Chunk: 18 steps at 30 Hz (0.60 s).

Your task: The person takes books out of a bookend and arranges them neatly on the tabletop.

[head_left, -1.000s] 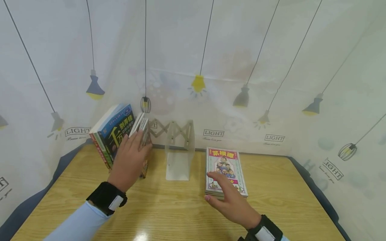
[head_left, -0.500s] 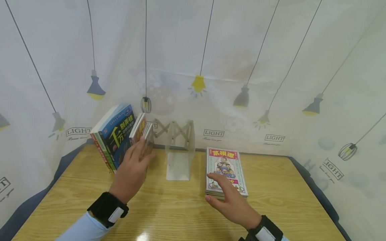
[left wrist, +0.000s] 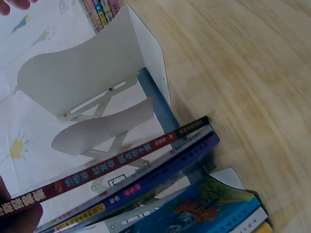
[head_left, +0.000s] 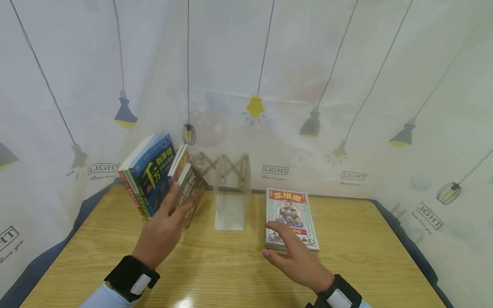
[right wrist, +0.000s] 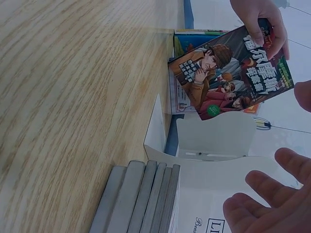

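Observation:
My left hand [head_left: 159,233] grips a brown-covered paperback book [head_left: 195,190] by its upper edge, fingers and thumb on opposite sides. In the right wrist view its illustrated cover [right wrist: 218,73] faces the camera, tilted; the left wrist view shows its dark red spine [left wrist: 107,167]. Left of it, several books lean in a row, among them a thinner book [head_left: 178,162] and a large blue one [head_left: 148,171]. My right hand [head_left: 296,256] hovers with fingers spread and relaxed at the near side of a book stack [head_left: 290,218], apparently holding nothing.
An expanding white metal book rack [head_left: 229,214] stands against the wall, its scissor-like bars running behind the leaning books. The wooden table [head_left: 227,265] ends at the patterned wall cloth [head_left: 346,64].
My left hand has drawn the brown-covered book away from the thinner book beside it and tilted it rightward. The hand has moved slightly nearer. My right hand stays in place.

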Tool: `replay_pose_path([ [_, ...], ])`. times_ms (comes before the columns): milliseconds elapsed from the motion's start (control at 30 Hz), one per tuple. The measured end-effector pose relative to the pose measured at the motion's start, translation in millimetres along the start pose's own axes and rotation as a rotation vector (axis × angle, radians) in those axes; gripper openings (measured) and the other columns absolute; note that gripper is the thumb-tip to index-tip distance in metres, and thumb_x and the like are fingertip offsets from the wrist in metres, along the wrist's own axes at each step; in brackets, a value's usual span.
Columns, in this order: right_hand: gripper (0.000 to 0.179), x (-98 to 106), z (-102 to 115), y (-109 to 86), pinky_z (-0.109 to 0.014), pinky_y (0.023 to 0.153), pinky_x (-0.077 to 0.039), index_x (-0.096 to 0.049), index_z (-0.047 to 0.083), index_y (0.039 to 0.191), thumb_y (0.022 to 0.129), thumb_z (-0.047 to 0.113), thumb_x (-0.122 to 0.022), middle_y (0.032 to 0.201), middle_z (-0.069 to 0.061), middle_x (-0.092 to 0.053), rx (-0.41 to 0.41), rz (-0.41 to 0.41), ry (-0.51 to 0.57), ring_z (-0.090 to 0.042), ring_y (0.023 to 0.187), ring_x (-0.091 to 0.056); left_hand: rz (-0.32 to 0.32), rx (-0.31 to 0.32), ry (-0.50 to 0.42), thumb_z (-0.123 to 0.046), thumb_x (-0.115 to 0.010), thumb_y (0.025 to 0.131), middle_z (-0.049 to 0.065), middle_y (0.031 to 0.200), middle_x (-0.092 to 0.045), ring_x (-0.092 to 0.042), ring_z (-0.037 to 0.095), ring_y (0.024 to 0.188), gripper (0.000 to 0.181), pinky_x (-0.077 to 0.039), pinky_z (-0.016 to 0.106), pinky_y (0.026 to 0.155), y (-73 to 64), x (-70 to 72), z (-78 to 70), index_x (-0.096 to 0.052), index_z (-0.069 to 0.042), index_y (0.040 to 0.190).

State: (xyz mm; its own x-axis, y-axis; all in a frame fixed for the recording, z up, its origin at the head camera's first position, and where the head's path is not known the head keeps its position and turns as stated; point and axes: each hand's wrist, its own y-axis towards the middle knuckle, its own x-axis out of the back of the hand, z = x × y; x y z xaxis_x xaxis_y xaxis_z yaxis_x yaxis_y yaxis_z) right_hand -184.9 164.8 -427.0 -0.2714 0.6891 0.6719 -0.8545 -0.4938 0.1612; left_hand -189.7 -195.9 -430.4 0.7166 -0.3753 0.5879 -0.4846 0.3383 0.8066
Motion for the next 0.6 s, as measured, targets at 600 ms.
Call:
replay_pose_path([
  [600, 0.061, -1, -4, 0.6, -0.057, 0.114, -0.034, -0.041, 0.034, 0.148, 0.095, 0.048, -0.066, 0.154, 0.003, -0.042, -0.035, -0.014, -0.003, -0.025, 0.145, -0.037, -0.043, -0.014, -0.050, -0.011, -0.020, 0.108, 0.032, 0.150, -0.041, -0.051, 0.038, 0.134, 0.052, -0.036, 0.032, 0.054, -6.9, 15.8, -0.1, -0.071, -0.001, 0.113],
])
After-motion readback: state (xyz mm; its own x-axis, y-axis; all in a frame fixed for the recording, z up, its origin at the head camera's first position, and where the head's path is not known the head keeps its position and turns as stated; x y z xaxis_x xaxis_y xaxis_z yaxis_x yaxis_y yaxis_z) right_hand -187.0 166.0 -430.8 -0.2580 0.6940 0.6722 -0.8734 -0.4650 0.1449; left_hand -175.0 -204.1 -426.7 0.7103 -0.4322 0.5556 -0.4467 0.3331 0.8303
